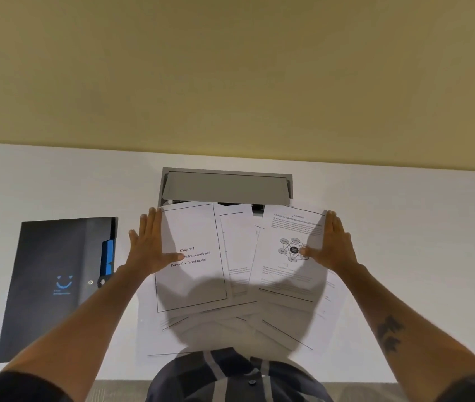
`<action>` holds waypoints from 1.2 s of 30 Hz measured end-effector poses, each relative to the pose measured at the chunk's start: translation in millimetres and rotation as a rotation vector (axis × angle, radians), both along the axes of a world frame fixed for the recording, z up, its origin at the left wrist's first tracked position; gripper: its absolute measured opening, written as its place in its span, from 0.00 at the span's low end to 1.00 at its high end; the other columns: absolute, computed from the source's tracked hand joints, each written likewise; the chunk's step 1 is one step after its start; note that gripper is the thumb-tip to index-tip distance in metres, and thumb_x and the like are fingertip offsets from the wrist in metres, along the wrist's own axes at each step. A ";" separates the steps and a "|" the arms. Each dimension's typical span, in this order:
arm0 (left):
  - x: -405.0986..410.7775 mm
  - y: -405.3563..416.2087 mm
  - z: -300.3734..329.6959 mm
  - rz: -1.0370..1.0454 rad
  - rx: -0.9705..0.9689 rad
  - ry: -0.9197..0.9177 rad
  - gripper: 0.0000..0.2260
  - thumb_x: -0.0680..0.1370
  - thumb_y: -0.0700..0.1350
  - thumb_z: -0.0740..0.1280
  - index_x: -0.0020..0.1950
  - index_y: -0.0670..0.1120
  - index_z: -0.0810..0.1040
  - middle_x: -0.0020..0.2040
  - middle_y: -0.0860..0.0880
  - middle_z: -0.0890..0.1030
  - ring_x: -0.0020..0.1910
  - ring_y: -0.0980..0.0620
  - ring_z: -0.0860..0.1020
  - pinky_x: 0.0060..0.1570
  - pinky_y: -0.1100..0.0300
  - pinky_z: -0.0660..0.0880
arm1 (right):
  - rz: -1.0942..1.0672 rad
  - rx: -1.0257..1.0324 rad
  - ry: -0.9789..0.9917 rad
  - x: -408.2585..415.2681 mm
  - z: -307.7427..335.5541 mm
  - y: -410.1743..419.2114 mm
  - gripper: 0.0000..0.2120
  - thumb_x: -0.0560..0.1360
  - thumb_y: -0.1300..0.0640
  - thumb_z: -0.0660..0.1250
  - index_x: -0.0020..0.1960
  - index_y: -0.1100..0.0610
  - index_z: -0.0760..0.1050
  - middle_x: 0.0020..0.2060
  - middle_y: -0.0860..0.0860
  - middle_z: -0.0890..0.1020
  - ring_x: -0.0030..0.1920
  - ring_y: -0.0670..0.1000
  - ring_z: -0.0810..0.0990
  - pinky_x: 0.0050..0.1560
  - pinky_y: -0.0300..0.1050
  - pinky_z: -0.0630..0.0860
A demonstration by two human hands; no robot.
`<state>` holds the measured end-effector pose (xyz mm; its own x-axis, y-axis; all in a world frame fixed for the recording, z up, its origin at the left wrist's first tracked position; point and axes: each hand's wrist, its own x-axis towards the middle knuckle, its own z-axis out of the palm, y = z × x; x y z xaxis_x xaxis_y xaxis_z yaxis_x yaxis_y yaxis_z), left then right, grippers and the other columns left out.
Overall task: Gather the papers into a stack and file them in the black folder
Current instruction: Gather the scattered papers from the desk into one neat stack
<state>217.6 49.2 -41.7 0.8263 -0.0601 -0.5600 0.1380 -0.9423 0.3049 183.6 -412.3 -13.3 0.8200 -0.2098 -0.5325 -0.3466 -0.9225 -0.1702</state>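
Observation:
Several printed white papers (pixel 236 256) lie fanned and overlapping in the middle of the white table (pixel 419 204). On top at the left is a sheet headed "Chapter 3" (pixel 190 227); at the right is a sheet with a round diagram (pixel 285 285). My left hand (pixel 149 245) lies flat with fingers apart against the left edge of the spread, thumb on the Chapter 3 sheet. My right hand (pixel 332 245) lies flat against the right edge, thumb on the diagram sheet. The black folder (pixel 48 271) lies closed at the left, with a blue smile logo and blue tabs at its right edge.
A grey cable hatch (pixel 226 187) with its lid raised sits in the table just behind the papers. A yellow wall rises behind the table. The table's near edge runs along my torso at the bottom.

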 end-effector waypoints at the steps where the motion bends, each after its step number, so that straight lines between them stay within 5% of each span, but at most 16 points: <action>1: -1.2 0.6 -1.2 0.000 0.000 -0.011 0.63 0.71 0.62 0.80 0.87 0.44 0.37 0.89 0.44 0.40 0.87 0.39 0.40 0.82 0.29 0.46 | 0.014 -0.010 -0.012 -0.7 -1.4 0.0 0.64 0.70 0.39 0.80 0.85 0.64 0.42 0.85 0.58 0.53 0.85 0.59 0.53 0.80 0.65 0.62; 8: -6.3 0.5 -7.3 0.066 -0.129 -0.188 0.58 0.70 0.58 0.82 0.88 0.46 0.49 0.87 0.40 0.57 0.87 0.37 0.49 0.81 0.31 0.41 | 0.002 0.033 -0.112 -10.5 -7.7 3.9 0.55 0.73 0.43 0.79 0.86 0.60 0.50 0.85 0.58 0.60 0.84 0.61 0.59 0.85 0.64 0.50; 12: -12.5 -3.5 -10.5 0.159 -0.207 -0.286 0.51 0.73 0.47 0.82 0.87 0.47 0.53 0.76 0.41 0.76 0.80 0.32 0.67 0.82 0.33 0.39 | -0.149 0.054 -0.221 -20.6 -6.6 19.8 0.52 0.71 0.49 0.82 0.85 0.57 0.58 0.72 0.58 0.78 0.75 0.61 0.72 0.78 0.58 0.64; 15: -15.5 -3.5 -10.7 0.281 -0.231 -0.330 0.50 0.74 0.43 0.81 0.87 0.49 0.54 0.67 0.43 0.82 0.70 0.36 0.78 0.81 0.36 0.56 | -0.275 0.087 -0.253 -27.6 -6.8 32.6 0.48 0.71 0.54 0.82 0.84 0.57 0.61 0.62 0.60 0.82 0.67 0.63 0.76 0.70 0.59 0.69; 18: -19.3 -3.7 -6.0 0.450 -0.344 -0.298 0.49 0.76 0.42 0.80 0.87 0.54 0.51 0.63 0.43 0.82 0.60 0.37 0.82 0.64 0.43 0.77 | -0.522 0.259 -0.271 -35.0 -3.0 37.6 0.43 0.71 0.59 0.82 0.81 0.56 0.66 0.68 0.59 0.81 0.69 0.62 0.79 0.70 0.61 0.76; 19: -20.5 -4.4 -3.2 0.521 -0.406 -0.274 0.49 0.76 0.42 0.79 0.87 0.55 0.51 0.63 0.43 0.80 0.61 0.36 0.82 0.58 0.45 0.79 | -0.605 0.328 -0.294 -37.5 -2.4 38.5 0.39 0.71 0.61 0.82 0.78 0.57 0.70 0.68 0.57 0.82 0.68 0.60 0.79 0.68 0.59 0.78; 21: -24.1 -6.2 2.5 0.670 -0.509 -0.229 0.49 0.76 0.41 0.79 0.87 0.54 0.51 0.74 0.40 0.77 0.72 0.36 0.77 0.64 0.43 0.78 | -0.715 0.372 -0.319 -43.8 -3.7 37.8 0.20 0.70 0.62 0.83 0.57 0.60 0.78 0.51 0.56 0.84 0.53 0.60 0.80 0.52 0.47 0.82; 23: -30.2 -5.5 6.6 0.810 -0.591 -0.173 0.47 0.77 0.39 0.78 0.87 0.53 0.52 0.80 0.41 0.72 0.79 0.37 0.71 0.74 0.39 0.72 | -0.729 0.416 -0.320 -52.8 -3.7 38.2 0.20 0.70 0.62 0.83 0.39 0.56 0.70 0.36 0.50 0.77 0.40 0.56 0.74 0.35 0.32 0.73; 25: -39.7 -2.8 8.5 0.850 -0.616 -0.137 0.43 0.79 0.37 0.75 0.87 0.52 0.55 0.80 0.41 0.73 0.77 0.36 0.73 0.75 0.36 0.73 | -0.762 0.509 -0.322 -62.5 -1.3 37.0 0.09 0.72 0.63 0.81 0.45 0.57 0.81 0.42 0.51 0.86 0.44 0.57 0.83 0.42 0.38 0.81; 28: -58.5 -0.9 10.6 0.804 -0.602 -0.092 0.33 0.81 0.37 0.72 0.84 0.47 0.63 0.78 0.41 0.74 0.77 0.35 0.73 0.75 0.36 0.73 | -0.768 0.609 -0.314 -75.4 7.9 39.3 0.13 0.75 0.62 0.79 0.59 0.61 0.85 0.53 0.56 0.89 0.53 0.60 0.88 0.57 0.58 0.85; 31: -79.1 -1.3 10.5 0.793 -0.541 -0.042 0.23 0.83 0.39 0.70 0.79 0.43 0.70 0.73 0.43 0.78 0.76 0.36 0.73 0.74 0.41 0.71 | -0.809 0.667 -0.346 -88.5 12.4 38.4 0.10 0.76 0.61 0.78 0.57 0.56 0.87 0.50 0.50 0.90 0.53 0.58 0.88 0.53 0.54 0.86; 33: -91.8 -1.2 9.2 0.758 -0.521 -0.023 0.15 0.84 0.40 0.68 0.71 0.42 0.75 0.63 0.46 0.80 0.68 0.37 0.79 0.69 0.44 0.75 | -0.869 0.742 -0.362 -96.0 18.2 38.9 0.09 0.76 0.61 0.78 0.52 0.49 0.87 0.46 0.44 0.91 0.50 0.51 0.90 0.48 0.44 0.84; 36: -108.0 -3.6 8.5 0.734 -0.507 0.006 0.13 0.85 0.40 0.67 0.70 0.41 0.76 0.63 0.45 0.81 0.60 0.44 0.78 0.68 0.44 0.76 | -0.850 0.823 -0.322 -106.8 25.5 47.1 0.10 0.75 0.59 0.80 0.54 0.49 0.88 0.49 0.44 0.91 0.49 0.47 0.91 0.49 0.42 0.84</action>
<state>109.6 45.6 -33.2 0.7513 0.2419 -0.6140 0.6566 -0.3679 0.6584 76.8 -365.3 12.2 0.7050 -0.4388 -0.5572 -0.6202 -0.0004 -0.7844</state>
